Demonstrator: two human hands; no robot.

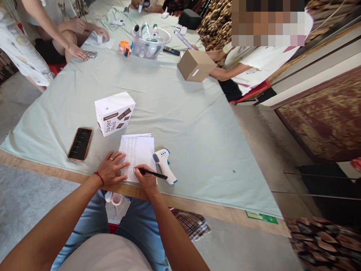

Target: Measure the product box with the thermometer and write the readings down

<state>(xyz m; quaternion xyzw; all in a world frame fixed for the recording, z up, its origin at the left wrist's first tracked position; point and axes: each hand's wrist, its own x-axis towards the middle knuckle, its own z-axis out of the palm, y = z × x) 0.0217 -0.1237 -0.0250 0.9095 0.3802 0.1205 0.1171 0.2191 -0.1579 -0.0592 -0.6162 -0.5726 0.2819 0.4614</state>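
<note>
A: Why is the left hand (pixel 113 168) laid flat like that?

B: The printed sheet (pixel 137 156) is being pinned by it – fingers spread, palm down on the sheet's left edge, nothing gripped. The paper is thereby kept from sliding on the pale green cloth (pixel 180 124) while it's written on.

A: And the right hand (pixel 146 177)?

B: Closed round a black pen (pixel 150 173) in a writing grip, tip set on the lower right of the sheet, approx. at the last rows of print (what's printed can't be read from here; prob. a list or table).

A: Where's the sheet w.r.t. the table?

B: Right at the near edge, in front of the person's lap, so it can be reached w/o stretching. More than one sheet seems to be stacked, since a second corner shows at the top.

A: The other bits?

B: An infrared thermometer (pixel 164 164) is laid on its side just right of the sheet, touching or nearly touching it. A white "Super Meal" box (pixel 114 112) stands just beyond the sheet's top left corner, and a phone (pixel 80 143) lies face up, further left. Both are kept off the writing area. Other people's hands are busy at the far end, well apart.
</note>
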